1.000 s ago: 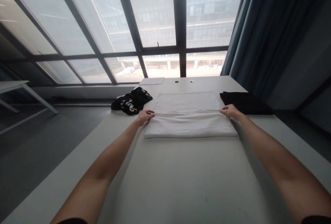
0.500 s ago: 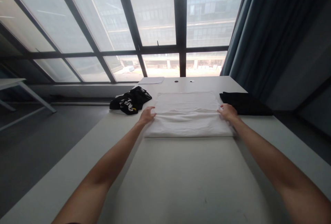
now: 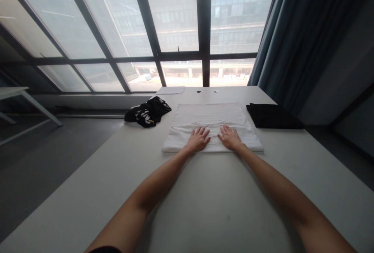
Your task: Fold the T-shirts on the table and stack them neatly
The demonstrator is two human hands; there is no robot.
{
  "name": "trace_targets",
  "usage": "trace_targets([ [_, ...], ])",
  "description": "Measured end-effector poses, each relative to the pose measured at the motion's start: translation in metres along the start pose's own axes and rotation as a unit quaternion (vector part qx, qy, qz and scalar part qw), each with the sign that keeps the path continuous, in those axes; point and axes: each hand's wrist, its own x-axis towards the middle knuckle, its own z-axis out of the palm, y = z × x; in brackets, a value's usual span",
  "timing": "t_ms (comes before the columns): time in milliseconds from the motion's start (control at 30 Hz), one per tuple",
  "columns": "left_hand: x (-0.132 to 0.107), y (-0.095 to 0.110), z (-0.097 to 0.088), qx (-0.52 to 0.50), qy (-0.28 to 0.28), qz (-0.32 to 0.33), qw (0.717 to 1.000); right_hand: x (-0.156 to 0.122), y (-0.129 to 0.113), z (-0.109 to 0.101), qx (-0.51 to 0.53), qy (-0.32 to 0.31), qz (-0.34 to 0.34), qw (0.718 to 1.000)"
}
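A white folded cloth, probably a garment point(image 3: 210, 113), lies on the white table, its near part doubled over the rest. My left hand point(image 3: 198, 139) rests flat on the folded near part, fingers spread and pointing away from me. Beside it, a small gap apart, my right hand point(image 3: 230, 137) lies flat on the same layer with its fingers spread. Neither hand grips the cloth. Some wrinkles run across the fabric around the fingertips.
A crumpled black garment with white and yellow print point(image 3: 148, 112) sits left of the cloth. On the right lies a folded black cloth point(image 3: 273, 116). White paper sheets point(image 3: 170, 90) are at the far end of the table point(image 3: 193, 206). A blue curtain point(image 3: 280, 39) hangs at right.
Both hands have let go of the white cloth's left and right edges. They have moved inward to its middle and now lie flat on the folded part.
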Motion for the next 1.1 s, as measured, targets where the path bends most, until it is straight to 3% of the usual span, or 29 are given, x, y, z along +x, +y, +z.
trace_targets([
  [200,-0.023,-0.069,-0.022,0.012,0.006,-0.107,0.994,-0.017,0.083,-0.013,-0.034,0.014,0.077,0.996],
  [300,-0.038,-0.101,-0.025,0.017,0.018,-0.134,0.991,-0.021,0.104,-0.013,-0.031,0.022,0.088,0.995],
  [400,-0.043,-0.112,-0.024,0.017,0.021,-0.141,0.99,-0.021,0.107,-0.012,-0.03,0.027,0.088,0.995],
  [500,-0.041,-0.107,-0.026,0.008,0.023,-0.141,0.99,-0.023,0.101,-0.014,-0.028,0.051,0.083,0.995],
  [600,-0.046,-0.101,-0.031,-0.009,0.039,-0.127,0.991,-0.035,0.092,-0.02,-0.031,0.144,0.05,0.988],
  [700,-0.072,-0.099,-0.037,-0.028,0.051,-0.059,0.997,-0.061,0.086,-0.024,-0.039,0.216,-0.01,0.976],
  [833,-0.129,-0.107,-0.045,-0.049,0.067,0.047,0.995,-0.108,0.089,-0.026,-0.051,0.189,-0.111,0.974],
  [933,-0.165,-0.122,-0.052,-0.057,0.102,0.067,0.991,-0.136,0.094,-0.032,-0.078,0.164,-0.157,0.971],
  [1100,-0.185,-0.144,-0.061,-0.025,0.1,0.103,0.989,-0.151,0.092,-0.047,-0.161,0.16,-0.163,0.96],
])
